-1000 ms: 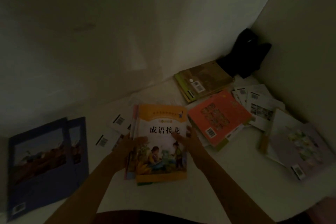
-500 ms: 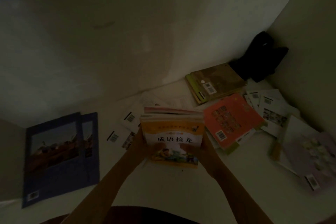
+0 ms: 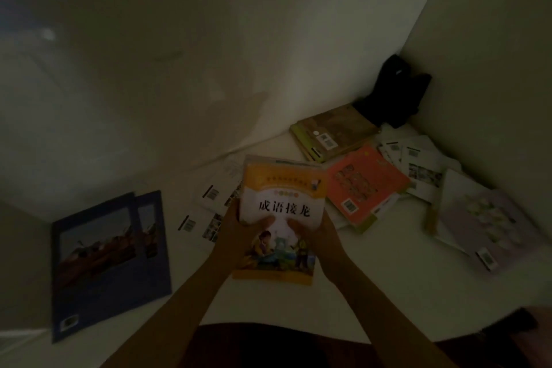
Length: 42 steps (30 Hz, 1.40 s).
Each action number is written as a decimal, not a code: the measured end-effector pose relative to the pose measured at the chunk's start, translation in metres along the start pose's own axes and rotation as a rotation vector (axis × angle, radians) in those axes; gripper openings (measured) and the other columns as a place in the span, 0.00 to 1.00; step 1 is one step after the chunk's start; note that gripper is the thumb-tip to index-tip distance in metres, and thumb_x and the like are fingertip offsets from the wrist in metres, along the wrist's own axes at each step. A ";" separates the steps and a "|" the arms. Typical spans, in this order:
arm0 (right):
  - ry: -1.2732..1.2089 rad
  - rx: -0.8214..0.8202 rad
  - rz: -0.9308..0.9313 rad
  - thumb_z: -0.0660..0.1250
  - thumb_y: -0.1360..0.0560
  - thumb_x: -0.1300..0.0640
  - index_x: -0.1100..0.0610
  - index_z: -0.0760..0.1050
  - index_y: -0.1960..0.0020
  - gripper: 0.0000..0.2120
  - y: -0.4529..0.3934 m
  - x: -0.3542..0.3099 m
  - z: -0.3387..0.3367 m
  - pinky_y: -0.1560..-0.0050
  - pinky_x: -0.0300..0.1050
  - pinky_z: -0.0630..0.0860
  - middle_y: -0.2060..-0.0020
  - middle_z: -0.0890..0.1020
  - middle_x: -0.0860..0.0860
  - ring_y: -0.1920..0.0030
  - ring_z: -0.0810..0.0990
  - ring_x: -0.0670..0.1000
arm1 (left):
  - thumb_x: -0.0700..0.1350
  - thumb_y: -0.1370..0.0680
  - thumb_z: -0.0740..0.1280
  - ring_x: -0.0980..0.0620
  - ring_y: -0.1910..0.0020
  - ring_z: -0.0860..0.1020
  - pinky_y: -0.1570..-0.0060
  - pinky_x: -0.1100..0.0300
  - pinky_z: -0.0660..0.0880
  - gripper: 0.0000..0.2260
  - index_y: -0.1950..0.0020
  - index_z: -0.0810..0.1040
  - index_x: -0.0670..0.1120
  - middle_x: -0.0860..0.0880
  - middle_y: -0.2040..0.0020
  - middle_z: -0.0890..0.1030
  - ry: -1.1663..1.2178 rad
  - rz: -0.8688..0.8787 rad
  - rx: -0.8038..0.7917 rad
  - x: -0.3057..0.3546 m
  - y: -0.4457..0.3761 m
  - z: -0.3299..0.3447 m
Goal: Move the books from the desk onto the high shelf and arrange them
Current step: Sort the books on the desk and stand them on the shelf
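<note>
A small stack of books topped by a yellow-covered book (image 3: pixel 283 203) with Chinese characters is held up off the white desk (image 3: pixel 388 293). My left hand (image 3: pixel 239 233) grips its left edge and my right hand (image 3: pixel 316 236) grips its right edge, thumbs on the cover. Still lying on the desk are an orange book (image 3: pixel 364 185), a green-brown stack (image 3: pixel 334 134), white booklets (image 3: pixel 418 164) at the right, a pale flowered book (image 3: pixel 484 224), and white booklets (image 3: pixel 206 206) behind the held stack. The room is dim.
Two large blue books (image 3: pixel 110 257) lie overlapping at the desk's left. A black object (image 3: pixel 394 92) sits in the far right corner where the walls meet. A wall stands close on the right.
Both hands gathered the yellow-topped stack from flat on the desk, lifted it and tilted it up toward me. The view shifted slightly.
</note>
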State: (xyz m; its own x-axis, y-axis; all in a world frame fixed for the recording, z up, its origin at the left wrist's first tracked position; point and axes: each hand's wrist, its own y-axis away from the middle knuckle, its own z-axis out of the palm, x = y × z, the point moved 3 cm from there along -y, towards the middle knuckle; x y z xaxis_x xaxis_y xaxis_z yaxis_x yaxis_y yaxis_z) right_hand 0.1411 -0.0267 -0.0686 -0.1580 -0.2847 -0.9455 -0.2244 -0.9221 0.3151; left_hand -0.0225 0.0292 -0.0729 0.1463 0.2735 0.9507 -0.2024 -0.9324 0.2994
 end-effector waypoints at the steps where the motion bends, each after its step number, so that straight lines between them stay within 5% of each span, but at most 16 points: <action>1: -0.005 0.006 -0.001 0.71 0.28 0.62 0.45 0.72 0.44 0.18 0.007 -0.007 0.004 0.60 0.35 0.79 0.49 0.81 0.45 0.55 0.82 0.39 | 0.41 0.30 0.73 0.52 0.50 0.79 0.64 0.69 0.77 0.25 0.36 0.68 0.46 0.51 0.45 0.77 -0.005 0.020 0.017 0.008 0.006 -0.004; 4: -0.069 -0.007 -0.028 0.70 0.27 0.62 0.46 0.72 0.46 0.15 0.021 -0.024 0.014 0.64 0.33 0.78 0.54 0.82 0.43 0.59 0.83 0.39 | 0.43 0.26 0.70 0.50 0.53 0.78 0.63 0.67 0.78 0.24 0.33 0.65 0.44 0.47 0.45 0.76 -0.009 0.053 0.078 0.035 0.027 -0.023; 7: -0.107 -0.085 -0.081 0.70 0.27 0.61 0.54 0.72 0.38 0.19 0.044 -0.057 0.027 0.63 0.37 0.79 0.47 0.82 0.51 0.54 0.84 0.47 | 0.46 0.26 0.69 0.52 0.56 0.82 0.60 0.58 0.80 0.21 0.36 0.66 0.49 0.46 0.47 0.79 -0.057 0.114 0.096 0.066 0.060 -0.045; 10: -0.088 -0.142 -0.112 0.71 0.29 0.58 0.55 0.70 0.35 0.23 0.053 -0.085 0.037 0.65 0.40 0.80 0.44 0.81 0.54 0.51 0.83 0.53 | 0.42 0.27 0.70 0.60 0.64 0.82 0.68 0.63 0.79 0.20 0.39 0.65 0.50 0.49 0.54 0.80 -0.050 0.181 0.085 0.102 0.090 -0.058; 14: -0.027 -0.347 -0.295 0.73 0.30 0.59 0.52 0.72 0.38 0.22 0.089 -0.154 0.074 0.50 0.52 0.81 0.44 0.81 0.52 0.48 0.82 0.52 | 0.40 0.28 0.70 0.56 0.57 0.83 0.64 0.59 0.80 0.22 0.39 0.65 0.49 0.48 0.51 0.81 -0.040 0.422 0.288 0.164 0.172 -0.088; 20: -0.025 -0.648 -0.590 0.71 0.28 0.59 0.45 0.69 0.40 0.21 0.178 -0.267 0.149 0.53 0.39 0.80 0.50 0.78 0.40 0.51 0.80 0.41 | 0.38 0.27 0.69 0.56 0.58 0.83 0.65 0.62 0.79 0.17 0.44 0.67 0.52 0.55 0.57 0.83 0.021 0.722 0.616 0.249 0.301 -0.132; 26: -0.071 -0.858 -0.740 0.72 0.31 0.59 0.53 0.72 0.39 0.22 0.256 -0.359 0.217 0.55 0.40 0.81 0.51 0.82 0.47 0.55 0.82 0.44 | 0.46 0.31 0.69 0.48 0.56 0.83 0.64 0.55 0.80 0.17 0.45 0.69 0.55 0.54 0.53 0.84 0.072 0.982 0.808 0.326 0.404 -0.165; 29: -0.048 -0.923 -0.836 0.72 0.30 0.59 0.55 0.75 0.40 0.19 0.281 -0.408 0.248 0.50 0.48 0.80 0.50 0.83 0.53 0.50 0.83 0.52 | 0.43 0.29 0.70 0.47 0.55 0.83 0.64 0.54 0.80 0.16 0.44 0.69 0.53 0.50 0.50 0.83 0.078 1.102 0.873 0.364 0.429 -0.185; 32: -0.024 -0.906 -0.983 0.70 0.28 0.60 0.57 0.76 0.44 0.12 0.297 -0.463 0.276 0.48 0.49 0.79 0.52 0.83 0.55 0.52 0.82 0.55 | 0.39 0.26 0.69 0.48 0.54 0.83 0.62 0.56 0.80 0.15 0.44 0.68 0.52 0.47 0.46 0.81 0.069 1.238 0.907 0.410 0.437 -0.208; 36: 0.039 -0.749 -1.173 0.71 0.27 0.56 0.54 0.70 0.42 0.16 0.304 -0.527 0.310 0.61 0.29 0.76 0.54 0.77 0.45 0.56 0.78 0.43 | 0.39 0.26 0.69 0.52 0.55 0.83 0.60 0.58 0.80 0.17 0.42 0.66 0.50 0.49 0.47 0.80 0.037 1.381 0.936 0.468 0.423 -0.246; 39: 0.280 -0.419 -1.371 0.72 0.28 0.52 0.55 0.64 0.33 0.28 0.288 -0.557 0.332 0.53 0.39 0.70 0.41 0.70 0.53 0.48 0.71 0.48 | 0.42 0.27 0.70 0.52 0.52 0.82 0.54 0.51 0.81 0.19 0.42 0.66 0.54 0.52 0.47 0.79 -0.008 1.397 0.979 0.501 0.387 -0.277; 42: 0.487 -0.337 -1.427 0.69 0.26 0.53 0.55 0.66 0.34 0.23 0.265 -0.568 0.351 0.53 0.43 0.72 0.42 0.72 0.57 0.49 0.73 0.52 | 0.46 0.27 0.70 0.57 0.54 0.79 0.54 0.55 0.79 0.21 0.38 0.66 0.53 0.58 0.51 0.77 -0.110 1.357 1.149 0.524 0.345 -0.299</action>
State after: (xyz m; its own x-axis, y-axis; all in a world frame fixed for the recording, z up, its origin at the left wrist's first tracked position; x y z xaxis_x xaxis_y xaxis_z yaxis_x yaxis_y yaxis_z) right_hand -0.1664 -0.0173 0.5805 0.3250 0.8616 -0.3898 0.3194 -0.4880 -0.8123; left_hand -0.3056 -0.0782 0.5527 0.5354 -0.7241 0.4348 0.4810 -0.1618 -0.8617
